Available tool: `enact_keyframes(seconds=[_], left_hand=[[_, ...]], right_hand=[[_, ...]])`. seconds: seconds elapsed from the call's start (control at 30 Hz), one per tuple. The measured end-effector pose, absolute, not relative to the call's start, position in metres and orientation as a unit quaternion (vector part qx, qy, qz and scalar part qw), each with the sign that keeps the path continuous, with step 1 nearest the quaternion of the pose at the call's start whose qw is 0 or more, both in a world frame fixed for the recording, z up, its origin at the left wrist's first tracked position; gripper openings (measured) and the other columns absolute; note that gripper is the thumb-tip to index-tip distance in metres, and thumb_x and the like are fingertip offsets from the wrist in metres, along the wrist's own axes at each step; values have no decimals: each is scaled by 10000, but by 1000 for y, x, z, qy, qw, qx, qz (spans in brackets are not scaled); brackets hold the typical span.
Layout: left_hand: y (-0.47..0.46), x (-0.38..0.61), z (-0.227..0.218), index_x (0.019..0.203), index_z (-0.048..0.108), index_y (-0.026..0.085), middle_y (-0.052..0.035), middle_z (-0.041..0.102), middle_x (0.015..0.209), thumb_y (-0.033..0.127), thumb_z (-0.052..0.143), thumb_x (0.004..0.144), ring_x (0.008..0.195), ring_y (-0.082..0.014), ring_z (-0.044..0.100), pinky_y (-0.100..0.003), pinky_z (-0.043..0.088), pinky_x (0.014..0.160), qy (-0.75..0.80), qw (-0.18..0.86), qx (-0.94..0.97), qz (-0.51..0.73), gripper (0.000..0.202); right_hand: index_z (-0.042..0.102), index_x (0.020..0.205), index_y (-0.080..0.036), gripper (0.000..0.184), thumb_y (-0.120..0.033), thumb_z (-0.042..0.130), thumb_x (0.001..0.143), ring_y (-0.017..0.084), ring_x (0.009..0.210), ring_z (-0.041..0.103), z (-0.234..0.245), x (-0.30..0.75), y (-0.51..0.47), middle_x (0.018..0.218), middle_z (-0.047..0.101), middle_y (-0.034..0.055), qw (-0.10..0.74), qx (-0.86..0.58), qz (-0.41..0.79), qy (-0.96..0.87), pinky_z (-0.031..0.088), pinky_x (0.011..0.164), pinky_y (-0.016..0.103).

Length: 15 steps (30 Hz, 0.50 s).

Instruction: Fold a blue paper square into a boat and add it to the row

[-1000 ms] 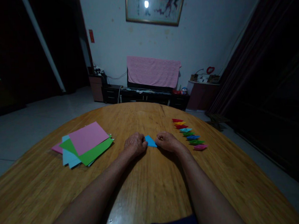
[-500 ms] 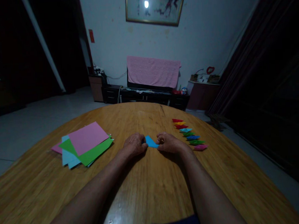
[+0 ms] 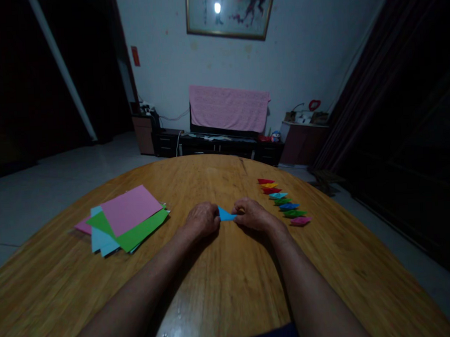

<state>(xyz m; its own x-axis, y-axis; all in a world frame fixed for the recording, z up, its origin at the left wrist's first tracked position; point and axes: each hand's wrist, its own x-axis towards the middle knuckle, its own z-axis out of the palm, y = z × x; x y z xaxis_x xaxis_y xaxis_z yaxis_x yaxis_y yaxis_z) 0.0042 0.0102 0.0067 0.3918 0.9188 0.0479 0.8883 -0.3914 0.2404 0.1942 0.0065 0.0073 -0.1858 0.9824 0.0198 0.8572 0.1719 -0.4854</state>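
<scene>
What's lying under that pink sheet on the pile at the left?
A green sheet lies directly under the pink sheet, with light blue sheets lower down and a second pink corner poking out. Any sheets fully covered cannot be counted.

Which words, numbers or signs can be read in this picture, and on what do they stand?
None can be read.
Red slip on the wall: too small to read.
Framed painting: any writing is blurred.
Blue folded paper and coloured sheets: no print shows.
</scene>
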Motion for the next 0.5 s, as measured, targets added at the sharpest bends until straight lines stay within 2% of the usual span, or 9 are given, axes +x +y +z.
enact_keyframes(seconds=[0.23,0.5], left_hand=[[9,9,6,1096,689,225,-98,670,1028,295,487,825,976,-235,615,-330,467,859,502,114,851,106,345],[9,18,10,976,715,219,-79,704,978,319,468,854,940,-219,628,-306,468,801,536,138,825,116,292]], right_hand=[[692,862,-170,151,-158,663,714,169,912,584,5,196,8,1002,653,56,171,-601,173,-761,439,793,235],[686,797,-154,91,-152,622,732,161,846,585,11,196,7,941,663,50,160,-597,186,-764,442,735,224]])
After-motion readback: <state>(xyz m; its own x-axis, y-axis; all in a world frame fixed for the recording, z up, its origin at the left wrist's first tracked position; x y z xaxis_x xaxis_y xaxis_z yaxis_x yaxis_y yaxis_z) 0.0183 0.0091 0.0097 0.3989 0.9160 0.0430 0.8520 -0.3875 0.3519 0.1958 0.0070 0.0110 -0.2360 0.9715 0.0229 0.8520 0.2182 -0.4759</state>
